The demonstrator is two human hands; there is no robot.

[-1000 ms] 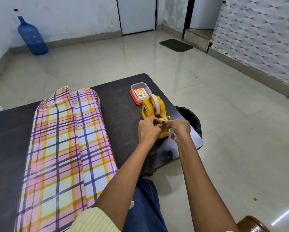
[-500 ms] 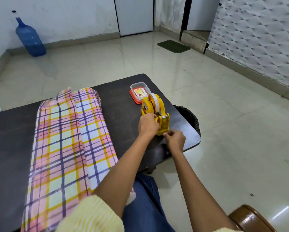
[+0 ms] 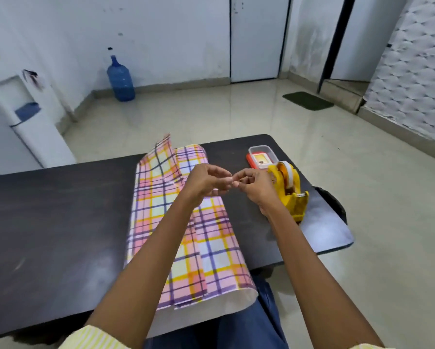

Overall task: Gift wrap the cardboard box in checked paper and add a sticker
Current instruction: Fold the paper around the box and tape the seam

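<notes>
Head view: a sheet of glossy pink, yellow and purple checked paper lies lengthwise on the dark wooden table. Its long sides are folded over toward the middle, and its white underside overhangs the near edge above the person's lap. The cardboard box is not in sight. It may sit under the raised far end of the folds, but that cannot be told.

The left hand and right hand hover above the paper, touching neither it nor the table. Both have their fingers curled and their fingertips meeting in a small pinch. Whether a strip of clear tape is stretched between them is too fine to make out.

Just beside the right hand stands a yellow plastic tape dispenser with a white roll. Beyond it sits a small clear plastic tub on an orange lid, with a card or label inside.

I judge the wrapping to be at an early stage. The long seam looks loose and untaped, both ends stand open, and no sticker is on the paper.
</notes>
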